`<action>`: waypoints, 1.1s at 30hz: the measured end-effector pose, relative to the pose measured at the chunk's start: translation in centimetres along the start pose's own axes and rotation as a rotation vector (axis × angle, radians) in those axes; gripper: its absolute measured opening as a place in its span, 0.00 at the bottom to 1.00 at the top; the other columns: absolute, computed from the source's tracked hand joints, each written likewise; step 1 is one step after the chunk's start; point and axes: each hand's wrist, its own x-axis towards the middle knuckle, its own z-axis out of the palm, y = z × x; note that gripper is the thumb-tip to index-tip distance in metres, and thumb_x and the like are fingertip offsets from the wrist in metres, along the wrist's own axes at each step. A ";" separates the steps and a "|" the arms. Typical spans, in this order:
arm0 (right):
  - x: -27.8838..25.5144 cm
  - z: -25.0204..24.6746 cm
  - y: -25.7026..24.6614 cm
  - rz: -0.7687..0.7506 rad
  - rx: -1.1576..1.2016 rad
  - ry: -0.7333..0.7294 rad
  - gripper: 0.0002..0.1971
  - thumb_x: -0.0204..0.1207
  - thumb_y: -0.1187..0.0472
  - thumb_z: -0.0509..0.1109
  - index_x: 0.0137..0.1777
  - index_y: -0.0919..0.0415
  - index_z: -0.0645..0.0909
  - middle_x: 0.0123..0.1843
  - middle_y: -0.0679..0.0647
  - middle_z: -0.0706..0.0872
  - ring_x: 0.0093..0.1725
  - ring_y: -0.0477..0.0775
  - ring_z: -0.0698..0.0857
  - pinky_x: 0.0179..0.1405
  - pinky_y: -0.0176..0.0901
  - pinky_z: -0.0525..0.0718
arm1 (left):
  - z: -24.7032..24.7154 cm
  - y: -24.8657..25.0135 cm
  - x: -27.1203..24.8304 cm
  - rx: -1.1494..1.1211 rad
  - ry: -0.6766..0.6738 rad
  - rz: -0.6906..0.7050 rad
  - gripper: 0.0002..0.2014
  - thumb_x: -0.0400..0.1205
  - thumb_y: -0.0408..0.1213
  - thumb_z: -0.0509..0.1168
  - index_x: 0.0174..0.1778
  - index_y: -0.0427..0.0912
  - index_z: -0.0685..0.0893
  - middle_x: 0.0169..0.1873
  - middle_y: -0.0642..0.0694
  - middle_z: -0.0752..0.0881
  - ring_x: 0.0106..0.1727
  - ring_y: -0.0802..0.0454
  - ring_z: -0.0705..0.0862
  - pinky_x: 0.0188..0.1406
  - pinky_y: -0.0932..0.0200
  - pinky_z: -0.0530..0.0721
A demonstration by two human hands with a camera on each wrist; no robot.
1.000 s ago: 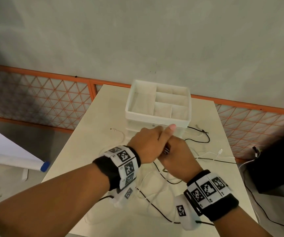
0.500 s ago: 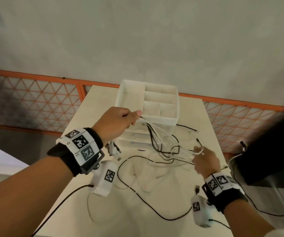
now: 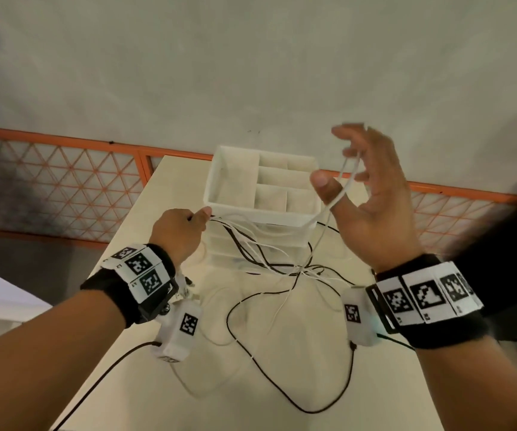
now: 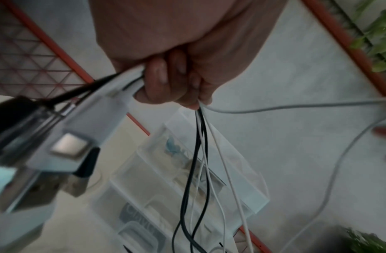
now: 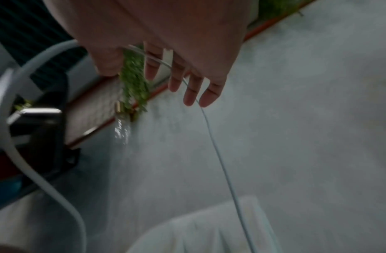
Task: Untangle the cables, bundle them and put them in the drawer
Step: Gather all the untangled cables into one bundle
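Note:
My left hand [image 3: 182, 227] grips a bunch of black and white cables [image 3: 282, 265] in a fist, just left of the white drawer unit [image 3: 216, 188]. The left wrist view shows the same fist [image 4: 187, 82] with the strands [image 4: 200, 154] hanging below it. My right hand [image 3: 372, 197] is raised to the right of the unit, fingers spread. A thin white cable [image 3: 347, 185] loops over its thumb and fingers and runs down to the tangle. In the right wrist view that cable [image 5: 220, 154] lies across straight fingers [image 5: 174, 80]. A black cable [image 3: 282, 396] trails loosely on the table.
The pale table [image 3: 170, 181] carries the drawer unit, which has a divided open tray on top and drawers below it [image 4: 166, 188]. An orange lattice fence [image 3: 64, 188] runs behind. A dark object [image 3: 515, 244] stands off the table's right edge.
The hands, together in front of the unit a second ago, have parted. My right hand rose from table height with the white cable looped over it. My left hand keeps its grip.

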 end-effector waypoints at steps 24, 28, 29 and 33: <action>-4.1 2.6 7.0 0.740 0.167 -0.121 0.11 0.87 0.51 0.62 0.50 0.49 0.86 0.38 0.54 0.92 0.32 0.54 0.89 0.33 0.44 0.84 | 0.5 4.5 -2.5 -0.609 -0.193 -0.079 0.17 0.89 0.51 0.56 0.39 0.44 0.74 0.27 0.48 0.87 0.17 0.57 0.60 0.16 0.63 0.62; -0.1 3.4 -0.5 0.531 0.377 -0.193 0.13 0.88 0.50 0.62 0.50 0.53 0.86 0.36 0.58 0.87 0.28 0.55 0.85 0.25 0.44 0.83 | 3.8 6.6 -4.6 -0.549 -0.322 0.087 0.21 0.91 0.49 0.51 0.38 0.43 0.79 0.34 0.41 0.89 0.16 0.56 0.61 0.18 0.62 0.65; 0.3 3.6 -1.6 0.518 0.439 -0.201 0.13 0.88 0.51 0.62 0.51 0.55 0.85 0.36 0.60 0.87 0.28 0.57 0.86 0.25 0.45 0.83 | 4.7 6.7 -4.9 -0.521 -0.354 0.109 0.21 0.91 0.47 0.51 0.40 0.41 0.79 0.29 0.41 0.83 0.17 0.55 0.63 0.20 0.61 0.65; 2.2 2.6 -2.5 0.485 0.503 -0.055 0.14 0.89 0.65 0.57 0.50 0.54 0.83 0.43 0.62 0.91 0.28 0.58 0.89 0.26 0.46 0.83 | 7.0 4.8 -5.5 -0.400 -0.515 0.077 0.17 0.91 0.45 0.49 0.46 0.44 0.78 0.27 0.46 0.85 0.19 0.55 0.66 0.21 0.60 0.64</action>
